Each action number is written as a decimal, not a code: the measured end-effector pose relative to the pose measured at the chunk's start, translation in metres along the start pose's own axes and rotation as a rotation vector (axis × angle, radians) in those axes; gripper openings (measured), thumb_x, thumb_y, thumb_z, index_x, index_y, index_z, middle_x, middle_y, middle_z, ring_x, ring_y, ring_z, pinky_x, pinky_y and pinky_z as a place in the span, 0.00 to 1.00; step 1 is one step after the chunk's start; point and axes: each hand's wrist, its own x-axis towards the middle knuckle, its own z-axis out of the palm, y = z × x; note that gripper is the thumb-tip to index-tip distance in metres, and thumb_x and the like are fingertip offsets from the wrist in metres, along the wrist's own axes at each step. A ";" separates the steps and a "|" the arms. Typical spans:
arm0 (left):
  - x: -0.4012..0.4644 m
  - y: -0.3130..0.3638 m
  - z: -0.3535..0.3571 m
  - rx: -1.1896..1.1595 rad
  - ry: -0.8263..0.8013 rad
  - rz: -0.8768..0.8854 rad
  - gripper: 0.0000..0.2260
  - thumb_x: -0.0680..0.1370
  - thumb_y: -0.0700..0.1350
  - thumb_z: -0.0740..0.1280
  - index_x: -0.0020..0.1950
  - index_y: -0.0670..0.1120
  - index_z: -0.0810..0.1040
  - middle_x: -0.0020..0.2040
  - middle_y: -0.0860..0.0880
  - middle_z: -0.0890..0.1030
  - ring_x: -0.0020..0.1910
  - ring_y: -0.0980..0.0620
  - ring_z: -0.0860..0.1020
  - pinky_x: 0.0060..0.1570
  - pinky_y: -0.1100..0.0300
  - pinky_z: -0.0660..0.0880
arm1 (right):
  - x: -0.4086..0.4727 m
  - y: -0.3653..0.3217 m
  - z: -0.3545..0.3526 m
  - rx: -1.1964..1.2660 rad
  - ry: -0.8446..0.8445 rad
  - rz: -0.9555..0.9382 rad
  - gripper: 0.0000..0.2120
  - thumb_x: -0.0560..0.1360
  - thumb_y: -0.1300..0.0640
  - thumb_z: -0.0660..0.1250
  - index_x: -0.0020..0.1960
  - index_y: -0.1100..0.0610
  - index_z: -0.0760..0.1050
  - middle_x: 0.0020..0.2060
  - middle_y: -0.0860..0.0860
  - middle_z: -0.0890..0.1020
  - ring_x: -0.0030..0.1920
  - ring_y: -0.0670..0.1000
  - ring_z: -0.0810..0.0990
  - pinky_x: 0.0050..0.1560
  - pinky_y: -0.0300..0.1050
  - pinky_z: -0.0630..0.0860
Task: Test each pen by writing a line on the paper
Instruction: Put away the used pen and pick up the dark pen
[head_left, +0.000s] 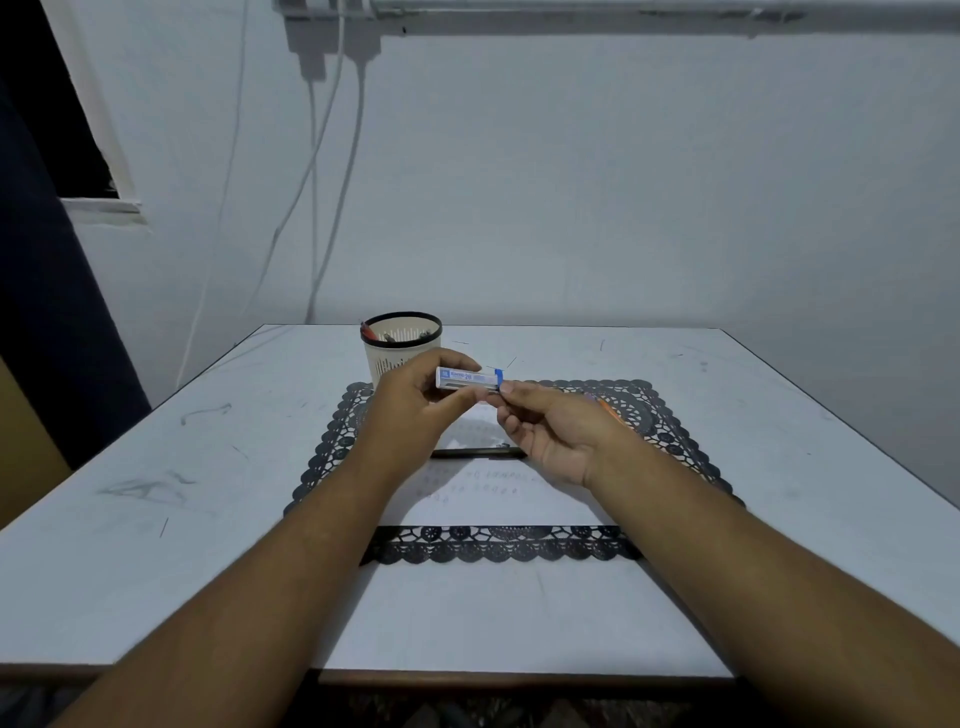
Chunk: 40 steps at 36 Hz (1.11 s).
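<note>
Pale wall (571, 182) with hanging cables (311, 171) behind white table (156, 467).

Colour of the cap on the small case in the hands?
Blue cap on a white case with blue print, seen in the head view.

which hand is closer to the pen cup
Left. The left hand sits just in front of the cup; the right hand is farther off to its right.

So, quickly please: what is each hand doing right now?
Left hand: holds the small lead case above the paper.
Right hand: fingertips pinch the case's blue end.
</note>
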 end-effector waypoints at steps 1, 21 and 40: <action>0.000 0.000 0.000 -0.020 0.001 -0.011 0.08 0.77 0.41 0.76 0.54 0.48 0.83 0.47 0.49 0.86 0.48 0.41 0.84 0.53 0.44 0.80 | 0.000 0.000 0.001 0.006 -0.006 0.005 0.03 0.80 0.69 0.68 0.52 0.67 0.80 0.41 0.60 0.86 0.32 0.48 0.81 0.33 0.35 0.80; 0.003 -0.008 -0.004 0.470 0.024 0.062 0.09 0.74 0.49 0.78 0.53 0.54 0.83 0.44 0.60 0.84 0.44 0.62 0.81 0.40 0.67 0.75 | -0.004 -0.002 -0.006 -0.197 0.063 -0.211 0.07 0.76 0.65 0.75 0.52 0.66 0.81 0.45 0.62 0.87 0.37 0.51 0.84 0.38 0.40 0.82; 0.004 -0.010 -0.001 0.504 0.006 -0.045 0.11 0.74 0.52 0.78 0.52 0.57 0.79 0.43 0.59 0.84 0.41 0.61 0.81 0.44 0.50 0.82 | -0.014 -0.004 0.001 -0.500 0.113 -0.444 0.04 0.78 0.60 0.74 0.51 0.60 0.84 0.44 0.57 0.88 0.40 0.56 0.87 0.31 0.45 0.80</action>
